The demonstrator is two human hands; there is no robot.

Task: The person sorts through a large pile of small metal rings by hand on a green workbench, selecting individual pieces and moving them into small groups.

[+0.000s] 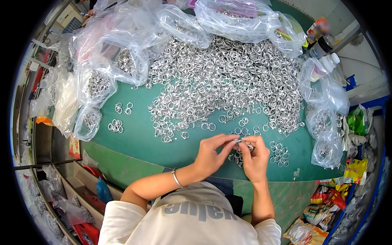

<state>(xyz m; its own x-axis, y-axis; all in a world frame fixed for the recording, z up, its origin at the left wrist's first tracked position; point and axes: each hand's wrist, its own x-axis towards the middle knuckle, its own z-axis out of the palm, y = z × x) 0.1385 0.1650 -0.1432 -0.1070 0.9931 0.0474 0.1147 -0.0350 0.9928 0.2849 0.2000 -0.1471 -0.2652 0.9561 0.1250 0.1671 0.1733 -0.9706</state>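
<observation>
My left hand (212,156) and my right hand (255,157) meet above the near edge of the green table. A small silver metal ring (237,141) is pinched at the fingertips of my left hand. My right hand's thumb and fingers close on more silver rings beside it; how many is hidden. Just beyond and beneath my hands lie loose rings (243,131), and a small cluster (279,154) sits right of my right hand. A great heap of silver rings (228,69) spreads across the far half of the table.
Clear plastic bags (237,18) of rings line the table's back and sides. Small ring groups (116,125) lie at the left on the green tabletop (126,141). A white-capped bottle (328,61) stands at the right. Colourful packets (326,198) fill a lower right shelf; open drawers (77,183) are lower left.
</observation>
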